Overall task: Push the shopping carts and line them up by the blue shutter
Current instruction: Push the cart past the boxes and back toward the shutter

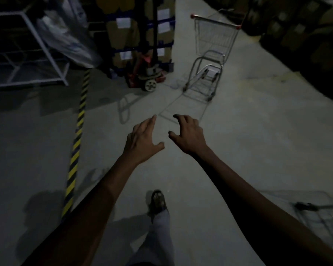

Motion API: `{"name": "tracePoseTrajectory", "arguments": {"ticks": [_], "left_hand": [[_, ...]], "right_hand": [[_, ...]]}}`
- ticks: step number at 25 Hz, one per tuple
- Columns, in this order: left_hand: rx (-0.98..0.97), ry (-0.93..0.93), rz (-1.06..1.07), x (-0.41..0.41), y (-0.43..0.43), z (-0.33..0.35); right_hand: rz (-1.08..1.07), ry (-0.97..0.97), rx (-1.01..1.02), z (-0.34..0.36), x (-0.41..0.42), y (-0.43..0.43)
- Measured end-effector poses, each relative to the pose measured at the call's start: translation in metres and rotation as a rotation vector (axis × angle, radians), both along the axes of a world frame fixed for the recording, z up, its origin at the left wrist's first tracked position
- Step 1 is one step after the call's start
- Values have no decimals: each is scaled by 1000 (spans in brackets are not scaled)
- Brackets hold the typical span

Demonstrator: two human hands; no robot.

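Both hands, left hand (142, 140) and right hand (188, 135), reach wide and empty toward the light, rattly wire cart (213, 54) ahead, best gripped by its red-capped handle bar (215, 21).

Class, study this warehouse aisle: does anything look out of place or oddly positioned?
Yes. One shopping cart stands alone mid-aisle, turned askew, beside a red pallet jack. Another cart sits apart at the lower right edge. Both hands are open, empty.

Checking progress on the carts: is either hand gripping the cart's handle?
No, the left hand and right hand are open, short of the shopping cart.
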State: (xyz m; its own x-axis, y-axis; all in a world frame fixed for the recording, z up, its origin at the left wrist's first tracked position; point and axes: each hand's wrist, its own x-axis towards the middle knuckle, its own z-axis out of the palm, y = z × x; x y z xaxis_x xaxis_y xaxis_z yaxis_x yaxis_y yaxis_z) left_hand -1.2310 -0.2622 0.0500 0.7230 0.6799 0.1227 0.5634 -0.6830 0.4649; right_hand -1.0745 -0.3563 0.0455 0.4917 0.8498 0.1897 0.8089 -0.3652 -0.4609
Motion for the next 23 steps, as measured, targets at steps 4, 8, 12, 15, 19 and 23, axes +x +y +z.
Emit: {"name": "tracePoseTrajectory", "arguments": {"ticks": [4,8,12,15,19,23], "left_hand": [[47,89,-70,161,107,-12],[17,143,-119,323,219,-4],[62,212,-200,485,311,15],[108,219,-255,615,374,17],[162,264,-269,781,457,-3],[125,325,-258,920,539,-18]], "right_hand": [[-151,-119,-81,-24,161,90],[-213,-131,-147,-18,316,191],[-290,-173,-102,0,467,273],[-320,-191,-98,1,585,339],[-330,-240,-114,-23,752,428],[-308,-176,-216,-41,896,507]]}}
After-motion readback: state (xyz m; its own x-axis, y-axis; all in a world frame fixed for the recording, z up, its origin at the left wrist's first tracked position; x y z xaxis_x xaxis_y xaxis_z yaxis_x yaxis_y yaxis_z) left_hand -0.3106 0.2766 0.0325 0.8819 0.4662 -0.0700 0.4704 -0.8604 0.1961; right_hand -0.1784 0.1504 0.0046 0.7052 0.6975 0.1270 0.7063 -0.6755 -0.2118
